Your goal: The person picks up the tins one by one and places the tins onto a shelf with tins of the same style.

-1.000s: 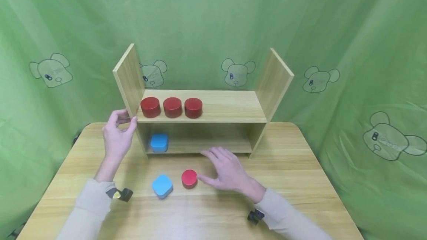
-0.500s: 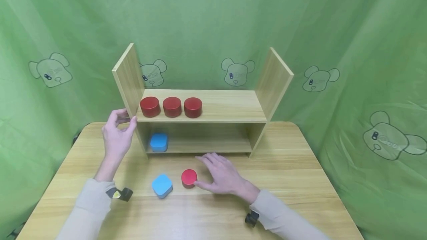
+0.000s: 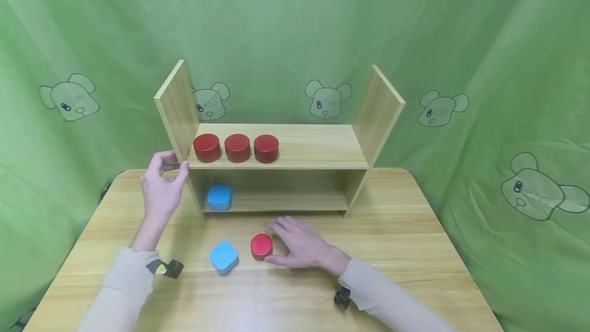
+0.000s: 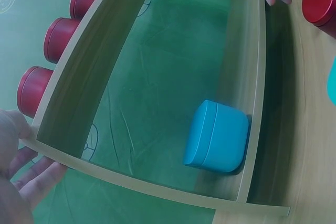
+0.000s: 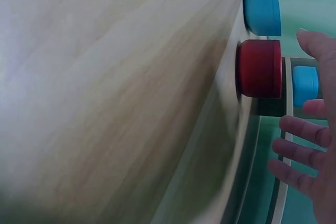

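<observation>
The left hand (image 3: pixel 161 186) pinches the left edge of the shelf (image 3: pixel 318 147). The right hand (image 3: pixel 301 244), fingers spread and released, is just beside the red tin (image 3: pixel 261 246), which stands on the desk (image 3: pixel 405 250), roughly midway between its left and right edges.

My head feed is bright and soft, the light seeming to fall from above, with diffuse shadows on the table (image 3: pixel 226 296) below the left grip (image 3: pixel 161 188) and under the right grip (image 3: pixel 299 245). A pale glare spreads in front and to the left of the right grip. Beside the left grip, the lower bay of the shelf (image 3: pixel 318 140) is darker than its top board. The left wrist feed is dimmer and blue-green (the lens bows the shelf edges there). On the right wrist, the table opposite the grip washes out whitish, grain blurred, shadow-streaked between.
</observation>
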Demonstrator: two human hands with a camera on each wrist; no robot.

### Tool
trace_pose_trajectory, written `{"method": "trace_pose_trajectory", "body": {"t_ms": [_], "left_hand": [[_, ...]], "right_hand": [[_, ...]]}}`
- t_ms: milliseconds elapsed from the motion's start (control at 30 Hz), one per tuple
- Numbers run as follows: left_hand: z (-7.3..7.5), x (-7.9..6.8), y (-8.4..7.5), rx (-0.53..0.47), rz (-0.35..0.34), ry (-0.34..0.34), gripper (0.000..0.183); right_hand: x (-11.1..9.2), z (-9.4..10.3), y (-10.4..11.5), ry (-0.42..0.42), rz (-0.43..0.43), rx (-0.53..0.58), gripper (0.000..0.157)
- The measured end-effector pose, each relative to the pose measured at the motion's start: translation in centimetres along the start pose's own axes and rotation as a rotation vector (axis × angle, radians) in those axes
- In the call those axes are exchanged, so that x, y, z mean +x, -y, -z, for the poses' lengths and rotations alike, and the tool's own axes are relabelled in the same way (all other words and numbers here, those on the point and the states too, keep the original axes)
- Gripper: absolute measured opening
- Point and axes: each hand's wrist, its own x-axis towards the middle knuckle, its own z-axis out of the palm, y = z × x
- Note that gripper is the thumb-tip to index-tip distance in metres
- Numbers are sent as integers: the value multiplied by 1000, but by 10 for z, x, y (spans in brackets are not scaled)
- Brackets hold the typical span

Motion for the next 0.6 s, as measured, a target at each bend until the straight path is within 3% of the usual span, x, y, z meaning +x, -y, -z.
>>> {"method": "trace_pose_trajectory", "body": {"t_ms": [600], "left_hand": [[0, 0, -1, -4, -7, -2, 31]], "right_hand": [[14, -13, -2, 100, -9, -30, 76]]}}
